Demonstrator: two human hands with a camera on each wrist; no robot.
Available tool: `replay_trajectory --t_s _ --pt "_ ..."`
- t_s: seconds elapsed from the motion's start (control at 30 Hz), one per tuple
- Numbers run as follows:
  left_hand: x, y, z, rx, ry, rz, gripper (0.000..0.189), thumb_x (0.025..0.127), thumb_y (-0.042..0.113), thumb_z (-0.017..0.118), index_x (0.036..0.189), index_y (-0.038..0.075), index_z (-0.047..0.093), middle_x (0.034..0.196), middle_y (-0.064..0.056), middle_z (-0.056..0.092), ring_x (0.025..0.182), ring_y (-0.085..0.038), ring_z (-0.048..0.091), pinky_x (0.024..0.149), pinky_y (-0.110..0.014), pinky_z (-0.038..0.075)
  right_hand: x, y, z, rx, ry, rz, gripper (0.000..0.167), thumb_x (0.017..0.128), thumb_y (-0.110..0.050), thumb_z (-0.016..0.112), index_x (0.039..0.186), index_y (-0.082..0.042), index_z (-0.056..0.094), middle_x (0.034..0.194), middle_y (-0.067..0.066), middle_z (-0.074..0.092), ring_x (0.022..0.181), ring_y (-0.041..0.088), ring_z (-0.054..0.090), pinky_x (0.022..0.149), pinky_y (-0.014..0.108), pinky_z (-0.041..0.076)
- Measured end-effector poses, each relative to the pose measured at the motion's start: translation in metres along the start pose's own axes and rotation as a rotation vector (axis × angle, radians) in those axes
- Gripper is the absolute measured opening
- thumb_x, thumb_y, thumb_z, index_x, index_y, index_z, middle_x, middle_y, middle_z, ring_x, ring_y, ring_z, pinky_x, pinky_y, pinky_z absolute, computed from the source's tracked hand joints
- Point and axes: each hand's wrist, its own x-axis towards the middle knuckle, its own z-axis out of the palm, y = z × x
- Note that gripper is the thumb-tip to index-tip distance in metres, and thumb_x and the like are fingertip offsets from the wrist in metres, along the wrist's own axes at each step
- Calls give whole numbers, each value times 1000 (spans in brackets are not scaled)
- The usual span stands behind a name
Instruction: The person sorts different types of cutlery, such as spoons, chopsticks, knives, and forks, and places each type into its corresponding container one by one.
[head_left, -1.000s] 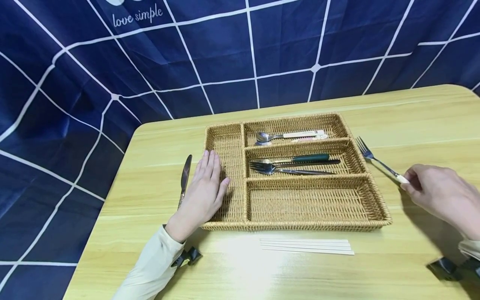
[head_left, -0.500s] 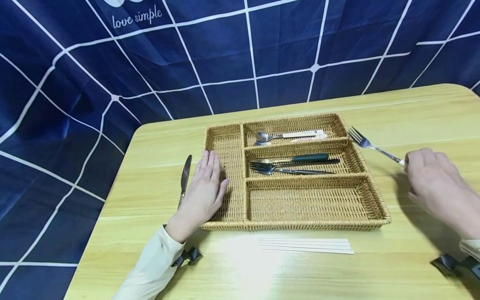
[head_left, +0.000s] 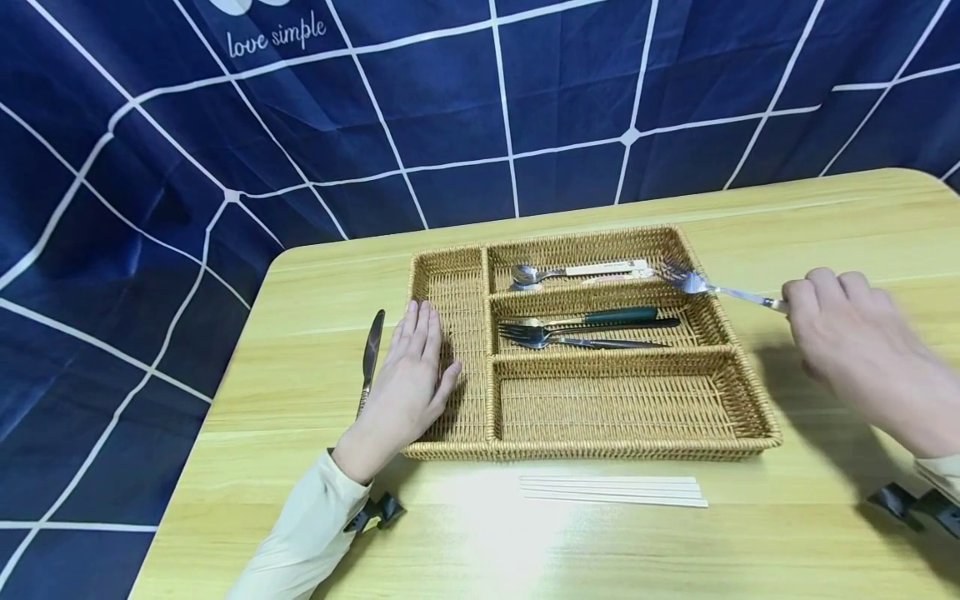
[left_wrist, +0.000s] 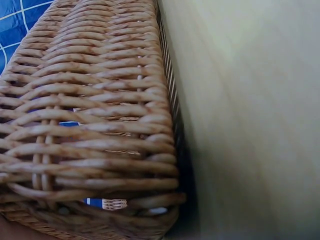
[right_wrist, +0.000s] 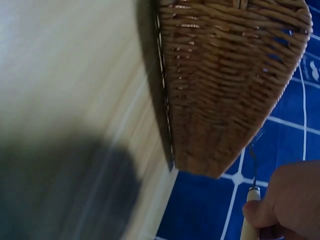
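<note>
A fork with a pale handle is gripped by my right hand, which is raised to the right of a wicker cutlery tray. The fork's tines reach over the tray's right rim, near the back compartment. My left hand lies with straight fingers along the tray's left rim. A spoon with a white handle lies in the back compartment beside another pale-handled piece. In the middle compartment are a green-handled piece and several dark utensils, among them a fork.
A table knife lies on the wooden table left of the tray, next to my left hand. Several white chopsticks lie in front of the tray. A dark blue checked cloth hangs behind the table.
My right hand has lifted the fork and carried it leftward and toward the back, so its tines have moved from beside the tray to over its rim. My left hand stays put.
</note>
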Motion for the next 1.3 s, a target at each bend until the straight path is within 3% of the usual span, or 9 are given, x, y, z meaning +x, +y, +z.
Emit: replay_trajectory --t_s 0.1,0.2,0.37,0.53,0.6,0.73,0.87,1.2,1.3 --pt "0 0 0 -17 -8 -9 67 102 31 44 146 -15 22 153 -31 17 145 -40 9 119 -44 7 7 -3 0 0 -25 -21 24 103 -8 30 89 9 39 75 18 36 64 38 38 46 41 30" --pt "-1 0 -1 -42 -15 -15 62 105 31 35 146 -14 23 154 -29 15 146 -39 7 119 -45 7 14 -6 1 -11 -24 -56 34 106 -15 23 87 9 39 73 16 35 63 36 37 45 39 28" --pt "-1 0 -2 -63 -31 -17 58 106 29 26 146 -14 22 156 -27 12 146 -38 4 119 -47 10 26 -9 1 -2 -33 -107 6 87 8 45 86 9 40 73 15 35 62 33 35 47 38 27" --pt "-1 0 -3 -60 -43 -19 59 106 30 23 147 -13 21 156 -26 10 146 -37 4 119 -46 8 38 -14 4 37 -26 -159 15 75 19 44 86 8 41 76 17 39 65 35 38 51 42 32" --pt "-1 0 -2 -58 -45 -21 59 106 30 23 147 -13 21 156 -26 10 146 -38 4 119 -46 8 42 -16 6 51 -31 -170 14 76 17 44 87 8 43 77 17 41 67 36 40 53 43 34" --pt "-1 -1 -1 -53 -38 -17 59 106 30 24 147 -13 21 156 -27 12 146 -38 5 119 -47 9 50 -20 7 60 -67 -190 16 78 15 53 91 10 45 80 17 43 69 35 42 53 42 36" --pt "-1 -1 0 -50 -24 -9 59 106 30 25 146 -13 22 155 -29 15 146 -38 6 119 -47 11 59 -22 9 80 -88 -218 31 67 18 63 91 9 46 80 16 44 69 34 42 53 42 37" --pt "0 -1 3 -56 -16 -13 59 106 29 27 146 -14 22 155 -29 15 146 -38 5 119 -47 10 73 -33 28 140 -90 -341 22 77 5 66 89 5 47 77 9 42 68 28 42 57 39 40" --pt "0 -1 3 -57 -14 -16 58 106 27 29 146 -14 22 155 -29 15 146 -38 5 119 -47 9 77 -36 32 144 -117 -370 37 67 10 73 92 5 47 78 10 43 70 27 42 59 39 41"
